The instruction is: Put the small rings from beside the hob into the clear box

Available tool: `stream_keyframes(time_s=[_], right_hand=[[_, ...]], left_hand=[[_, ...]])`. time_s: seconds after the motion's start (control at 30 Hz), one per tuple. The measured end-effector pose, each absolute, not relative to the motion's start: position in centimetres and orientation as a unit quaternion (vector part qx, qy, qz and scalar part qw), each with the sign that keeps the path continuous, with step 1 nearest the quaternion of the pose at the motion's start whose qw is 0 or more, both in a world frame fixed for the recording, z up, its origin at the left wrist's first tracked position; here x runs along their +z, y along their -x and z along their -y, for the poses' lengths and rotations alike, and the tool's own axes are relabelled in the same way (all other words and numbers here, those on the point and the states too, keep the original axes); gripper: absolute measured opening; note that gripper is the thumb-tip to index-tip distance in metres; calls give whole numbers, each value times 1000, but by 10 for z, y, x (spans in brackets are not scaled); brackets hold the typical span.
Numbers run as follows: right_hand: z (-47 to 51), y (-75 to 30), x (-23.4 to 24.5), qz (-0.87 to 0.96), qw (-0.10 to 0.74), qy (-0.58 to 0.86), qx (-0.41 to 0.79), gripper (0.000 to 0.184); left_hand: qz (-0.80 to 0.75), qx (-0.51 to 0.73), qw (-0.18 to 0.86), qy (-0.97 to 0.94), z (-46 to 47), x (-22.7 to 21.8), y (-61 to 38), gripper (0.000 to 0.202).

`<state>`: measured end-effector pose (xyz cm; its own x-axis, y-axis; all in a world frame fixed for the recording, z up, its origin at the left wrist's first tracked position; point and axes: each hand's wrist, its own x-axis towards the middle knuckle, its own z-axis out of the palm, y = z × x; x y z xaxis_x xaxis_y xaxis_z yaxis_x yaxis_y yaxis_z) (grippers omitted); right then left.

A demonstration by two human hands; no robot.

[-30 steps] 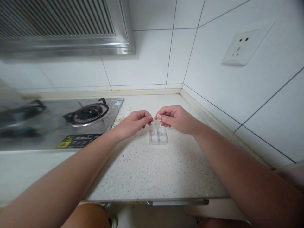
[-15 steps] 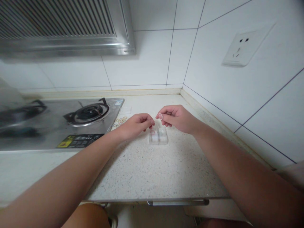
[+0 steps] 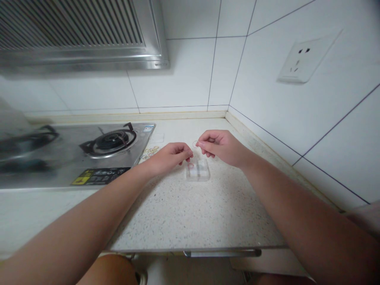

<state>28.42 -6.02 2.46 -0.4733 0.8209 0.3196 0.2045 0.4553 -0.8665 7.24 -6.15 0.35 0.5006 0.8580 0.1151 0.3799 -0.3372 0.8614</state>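
Note:
A thin pale ring [image 3: 195,144], like a small elastic band, is pinched between the thumb and fingertips of my right hand [image 3: 221,145]. My left hand [image 3: 175,155] is closed, thumb against the fingers, at the far left corner of a clear plastic box [image 3: 198,178]; whether anything is between those fingertips is hidden. Dividers split the box, and a reddish ring [image 3: 191,167] shows in its left part. Several yellowish and pale rings [image 3: 152,150] lie loose on the counter, partly behind my left hand. Beyond them lies a flat clear plastic piece [image 3: 157,137].
On the left, a steel gas hob [image 3: 68,158] with black burners [image 3: 114,140] borders the speckled counter [image 3: 196,213]. A range hood [image 3: 89,59] hangs above it. Tiled walls meet behind my hands, with a socket [image 3: 301,59] at right. A drawer handle [image 3: 222,253] runs below the front edge.
The ring in my right hand has turned and now sticks out to the left of the fingertips. My right hand has shifted very slightly; my left hand stays nearly still.

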Motion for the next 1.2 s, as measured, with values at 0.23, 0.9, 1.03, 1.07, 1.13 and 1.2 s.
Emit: stream_keyframes(time_s=[0.23, 0.9, 1.03, 1.07, 1.13, 1.2], right_hand=[[59, -285, 22, 754, 402, 322, 409, 21], [58, -284, 21, 751, 425, 300, 406, 17], [58, -283, 21, 760, 419, 307, 390, 20], [58, -284, 21, 760, 418, 307, 391, 20], [58, -284, 21, 763, 417, 304, 389, 21], [57, -284, 21, 768, 418, 299, 383, 20]], left_hand=[[-400, 293, 405, -768, 61, 1, -72, 24], [-386, 289, 397, -781, 61, 0, -72, 25], [-383, 289, 394, -784, 61, -1, -71, 26], [-384, 288, 394, -784, 61, -1, -71, 26], [-388, 288, 395, -781, 62, 0, -72, 26], [-392, 288, 397, -779, 62, 1, -72, 25]])
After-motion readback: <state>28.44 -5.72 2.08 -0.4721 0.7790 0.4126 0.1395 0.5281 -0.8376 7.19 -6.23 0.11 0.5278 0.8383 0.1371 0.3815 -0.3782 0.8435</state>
